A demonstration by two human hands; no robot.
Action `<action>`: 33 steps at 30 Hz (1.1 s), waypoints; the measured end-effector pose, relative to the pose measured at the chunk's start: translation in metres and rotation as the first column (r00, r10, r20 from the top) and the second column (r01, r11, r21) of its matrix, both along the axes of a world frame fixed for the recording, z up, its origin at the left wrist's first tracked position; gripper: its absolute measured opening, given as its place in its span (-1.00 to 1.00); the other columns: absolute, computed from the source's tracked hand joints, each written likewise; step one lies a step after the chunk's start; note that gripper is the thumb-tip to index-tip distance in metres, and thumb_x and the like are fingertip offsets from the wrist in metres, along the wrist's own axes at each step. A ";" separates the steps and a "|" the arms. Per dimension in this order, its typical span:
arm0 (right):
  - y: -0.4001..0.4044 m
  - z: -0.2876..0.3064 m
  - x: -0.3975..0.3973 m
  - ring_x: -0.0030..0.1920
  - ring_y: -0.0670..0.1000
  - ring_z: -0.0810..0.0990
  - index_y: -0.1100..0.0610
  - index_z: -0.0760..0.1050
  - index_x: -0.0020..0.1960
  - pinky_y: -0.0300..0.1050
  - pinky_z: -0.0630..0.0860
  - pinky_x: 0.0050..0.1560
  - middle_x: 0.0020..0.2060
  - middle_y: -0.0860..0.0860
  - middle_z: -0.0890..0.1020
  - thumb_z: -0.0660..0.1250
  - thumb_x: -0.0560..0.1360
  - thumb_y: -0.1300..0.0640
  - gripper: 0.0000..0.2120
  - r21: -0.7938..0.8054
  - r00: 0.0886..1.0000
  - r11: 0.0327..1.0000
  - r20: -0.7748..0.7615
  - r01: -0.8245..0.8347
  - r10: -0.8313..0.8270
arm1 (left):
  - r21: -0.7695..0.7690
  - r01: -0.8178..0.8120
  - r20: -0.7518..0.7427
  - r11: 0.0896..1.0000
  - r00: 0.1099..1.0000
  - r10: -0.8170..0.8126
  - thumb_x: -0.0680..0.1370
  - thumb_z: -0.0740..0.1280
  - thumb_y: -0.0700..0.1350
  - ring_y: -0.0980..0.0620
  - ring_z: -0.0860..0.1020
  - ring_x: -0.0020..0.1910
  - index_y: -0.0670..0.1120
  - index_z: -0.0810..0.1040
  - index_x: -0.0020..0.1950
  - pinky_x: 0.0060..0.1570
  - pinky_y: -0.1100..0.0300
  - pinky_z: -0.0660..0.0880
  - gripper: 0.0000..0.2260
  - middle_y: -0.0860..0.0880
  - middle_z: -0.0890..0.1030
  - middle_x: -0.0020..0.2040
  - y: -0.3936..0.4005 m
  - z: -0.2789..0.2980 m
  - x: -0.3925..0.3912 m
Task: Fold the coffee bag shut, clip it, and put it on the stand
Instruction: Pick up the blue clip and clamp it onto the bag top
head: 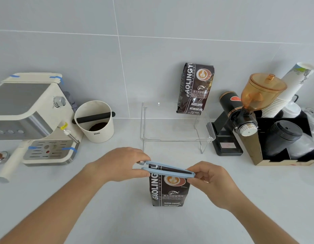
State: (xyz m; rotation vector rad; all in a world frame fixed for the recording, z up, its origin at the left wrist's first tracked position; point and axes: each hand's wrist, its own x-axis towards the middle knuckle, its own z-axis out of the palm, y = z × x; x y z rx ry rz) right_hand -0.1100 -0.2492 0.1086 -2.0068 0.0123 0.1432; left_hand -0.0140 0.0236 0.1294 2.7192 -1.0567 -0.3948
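A dark coffee bag stands upright on the white counter in front of me. A long light-blue clip straddles its folded top, its two arms still spread apart at the left end. My left hand pinches that open left end. My right hand grips the clip's hinged right end. Behind the bag stands a clear acrylic stand. A second, identical coffee bag rests on the stand's back right, leaning against the wall.
A cream espresso machine sits at the left, with a white knock box beside it. A black grinder with an amber hopper and a black organizer of cups and lids stand at the right.
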 end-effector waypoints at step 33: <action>0.007 -0.009 -0.006 -0.21 -0.10 0.61 -0.23 0.60 -0.09 -0.40 0.48 -0.24 -0.03 -0.16 0.60 0.50 0.40 0.28 -0.62 -0.135 0.984 0.988 0.173 0.074 -0.050 | -0.200 -0.039 -0.064 0.979 0.998 0.026 0.54 0.24 0.16 0.05 0.49 -0.19 -0.01 0.56 -0.09 -0.15 0.12 0.46 -0.74 0.04 0.57 -0.18 0.003 -0.022 -0.010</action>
